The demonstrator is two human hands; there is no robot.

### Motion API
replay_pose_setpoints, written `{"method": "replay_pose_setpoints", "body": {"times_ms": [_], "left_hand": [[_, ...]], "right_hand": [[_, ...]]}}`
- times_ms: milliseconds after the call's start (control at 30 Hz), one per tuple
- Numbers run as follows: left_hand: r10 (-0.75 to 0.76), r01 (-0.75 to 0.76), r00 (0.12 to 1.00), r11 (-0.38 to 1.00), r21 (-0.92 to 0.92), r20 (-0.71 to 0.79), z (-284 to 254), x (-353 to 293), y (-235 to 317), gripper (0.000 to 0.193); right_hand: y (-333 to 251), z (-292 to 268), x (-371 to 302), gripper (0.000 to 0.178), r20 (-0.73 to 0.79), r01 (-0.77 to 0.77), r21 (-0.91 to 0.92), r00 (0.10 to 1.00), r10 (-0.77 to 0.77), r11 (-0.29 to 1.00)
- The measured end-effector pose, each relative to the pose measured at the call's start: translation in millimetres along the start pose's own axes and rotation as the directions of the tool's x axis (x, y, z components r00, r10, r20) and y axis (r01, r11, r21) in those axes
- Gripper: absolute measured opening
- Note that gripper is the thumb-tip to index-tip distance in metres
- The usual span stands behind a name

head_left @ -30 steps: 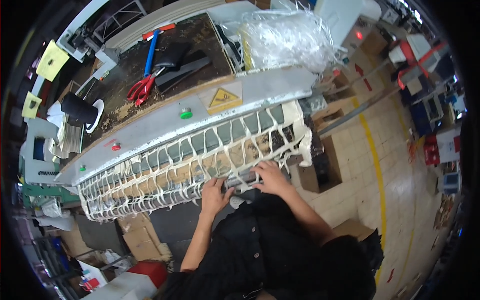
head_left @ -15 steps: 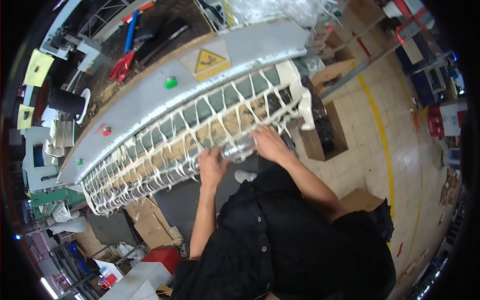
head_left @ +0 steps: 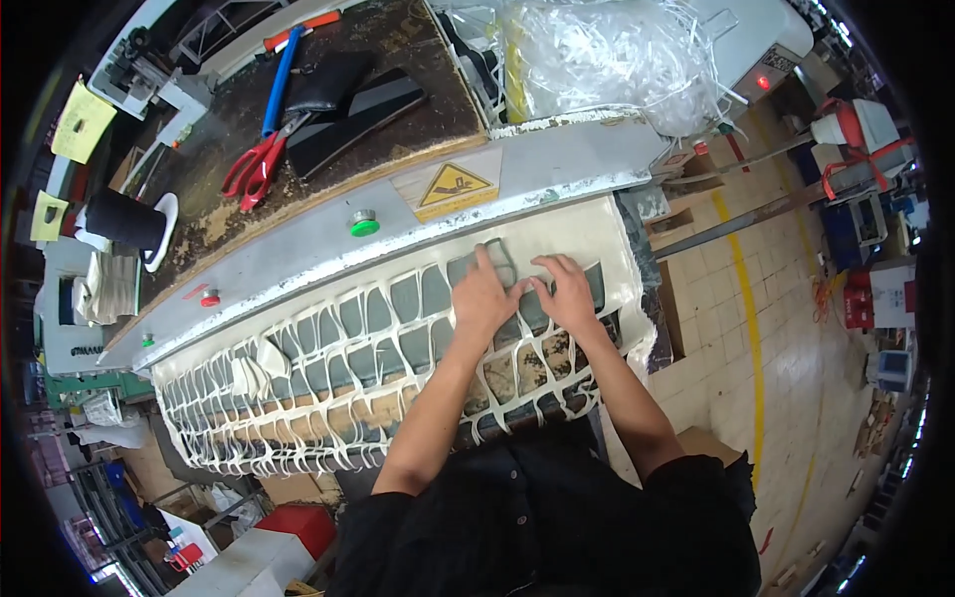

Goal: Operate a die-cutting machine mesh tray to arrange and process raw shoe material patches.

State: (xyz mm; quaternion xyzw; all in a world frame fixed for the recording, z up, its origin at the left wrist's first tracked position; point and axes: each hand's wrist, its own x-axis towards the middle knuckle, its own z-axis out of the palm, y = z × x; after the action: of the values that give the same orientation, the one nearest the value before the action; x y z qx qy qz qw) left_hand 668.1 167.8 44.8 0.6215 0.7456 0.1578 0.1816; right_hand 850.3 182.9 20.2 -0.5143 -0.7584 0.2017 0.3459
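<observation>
Just beneath the fingertips, a cream sheet is lying across a worn grey-and-tan work surface, its solid margin running beyond the fingers and its cut-out lattice spreading leftward and back toward the wearer's body. The person's left hand is reaching its index finger to the edge of one opening, while its thumb is pointing toward the other hand. Close beside it, the right hand is resting with bent fingers on the sheet, its thumb nearly meeting the left thumb. Whether either hand is pinching the thin material, the view is not showing. To the left of the fingers, loose cream scraps are sitting on the lattice. Beyond the fingers, a grey metal beam is carrying a green button, and farther away, to the left, red-handled scissors are lying on a dark bench. The person seems to be working at the openings along the far margin; the next move is probably calling for a careful fingertip hold there, without tearing the narrow strips.
</observation>
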Motion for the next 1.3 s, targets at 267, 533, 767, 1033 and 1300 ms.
{"method": "replay_pose_setpoints", "body": {"times_ms": [267,533,767,1033,1300], "left_hand": [[0.286,-0.208,0.910,0.941,-0.266,0.301,-56,18,-9,0.059],[0.860,-0.844,0.510,0.499,-0.198,-0.005,10,33,5,0.038],[0.250,-0.226,0.968,0.798,-0.559,-0.034,47,-64,-12,0.059],[0.321,-0.332,0.942,0.840,-0.430,-0.100,65,-99,-3,0.069],[0.372,-0.386,0.921,0.833,-0.397,-0.115,69,-92,-6,0.070]], "right_hand": [[46,-21,-34,0.067,0.236,-0.264,0.304,0.952,0.196,0.915],[57,-48,-15,0.093,0.303,-0.010,0.134,0.952,-0.031,0.991],[44,-23,-16,0.077,0.365,0.007,-0.077,0.931,0.022,0.997],[48,-22,-39,0.076,0.237,0.012,-0.067,0.971,0.005,0.998],[55,-20,-35,0.078,0.224,0.029,-0.083,0.974,-0.010,0.996]]}}
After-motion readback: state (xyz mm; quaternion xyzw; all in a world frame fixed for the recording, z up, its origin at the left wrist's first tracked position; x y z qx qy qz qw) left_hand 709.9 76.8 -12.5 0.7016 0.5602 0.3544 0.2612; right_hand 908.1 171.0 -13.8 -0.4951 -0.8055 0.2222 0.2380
